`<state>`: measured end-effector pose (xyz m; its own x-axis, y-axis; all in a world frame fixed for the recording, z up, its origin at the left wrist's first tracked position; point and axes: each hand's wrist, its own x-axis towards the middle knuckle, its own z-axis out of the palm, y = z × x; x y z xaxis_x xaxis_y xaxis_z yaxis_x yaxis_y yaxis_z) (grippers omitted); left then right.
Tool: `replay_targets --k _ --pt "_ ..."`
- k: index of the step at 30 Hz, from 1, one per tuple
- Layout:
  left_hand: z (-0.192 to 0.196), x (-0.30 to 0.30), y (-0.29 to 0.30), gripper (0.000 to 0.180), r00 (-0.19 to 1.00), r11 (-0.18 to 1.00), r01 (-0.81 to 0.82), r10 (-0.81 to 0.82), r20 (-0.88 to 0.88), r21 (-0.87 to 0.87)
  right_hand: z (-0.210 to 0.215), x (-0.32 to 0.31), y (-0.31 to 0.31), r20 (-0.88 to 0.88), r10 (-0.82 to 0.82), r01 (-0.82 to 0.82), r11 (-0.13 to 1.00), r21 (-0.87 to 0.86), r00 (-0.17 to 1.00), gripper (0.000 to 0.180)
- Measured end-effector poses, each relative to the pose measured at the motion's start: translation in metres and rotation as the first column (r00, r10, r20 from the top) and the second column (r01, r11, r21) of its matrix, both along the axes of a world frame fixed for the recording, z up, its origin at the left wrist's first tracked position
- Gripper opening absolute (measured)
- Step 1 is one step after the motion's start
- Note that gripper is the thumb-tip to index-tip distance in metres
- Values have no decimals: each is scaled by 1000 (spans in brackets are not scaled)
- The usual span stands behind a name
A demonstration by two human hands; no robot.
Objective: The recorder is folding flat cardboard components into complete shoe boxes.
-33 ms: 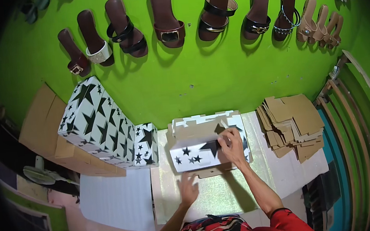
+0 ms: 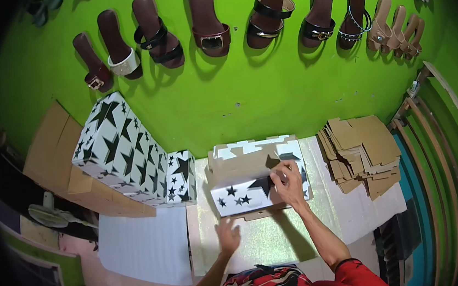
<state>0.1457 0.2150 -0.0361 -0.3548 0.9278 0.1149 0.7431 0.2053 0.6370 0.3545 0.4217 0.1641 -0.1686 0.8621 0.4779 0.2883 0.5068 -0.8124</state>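
Note:
A partly folded cardboard box [image 2: 251, 199], white with black stars outside and brown inside, lies on a stack of flat star-printed box sheets [image 2: 229, 149] in front of me. Its near panel stands up toward me. My right hand [image 2: 289, 184] pinches the right part of that panel, thumb and fingers bent over the top edge. Close to the box's lower left corner, my left hand [image 2: 228, 235] is held with its fingers apart, slightly blurred. Nothing shows in it, and I cannot tell if its fingertips touch the panel.
Finished star-printed boxes [image 2: 124, 147] are piled at the left, beside brown cartons [image 2: 55, 143]. Folded brown cardboard pieces [image 2: 370, 148] lie stacked on the table's right. Sandals [image 2: 210, 26] hang along the green wall. A fan [image 2: 51, 212] stands far left, a wooden rack [image 2: 434, 151] right.
My left hand has shifted slightly left. The box's near panel has tilted a little, its lower edge coming toward me. My right hand keeps its hold with hardly any movement.

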Motion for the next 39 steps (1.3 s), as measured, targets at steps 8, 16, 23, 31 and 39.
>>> replay_targets --k 8,16,23,31,39 --pt "46 -83 -63 79 307 974 -222 113 945 -44 -54 13 -148 123 35 -49 992 118 992 21" --pt "87 -82 -84 93 597 974 220 -179 782 56 -116 38 -260 192 -11 27 996 -80 981 20" --pt "68 -66 -117 107 718 983 180 -103 688 -42 -119 45 -313 230 -82 154 937 -314 970 25" --pt "76 -70 -129 58 550 969 109 128 825 -222 -74 10 -281 531 -289 563 677 -475 796 65" --pt "80 -84 -132 54 570 975 49 152 808 -218 -56 -3 -255 640 -145 497 764 -412 754 70"
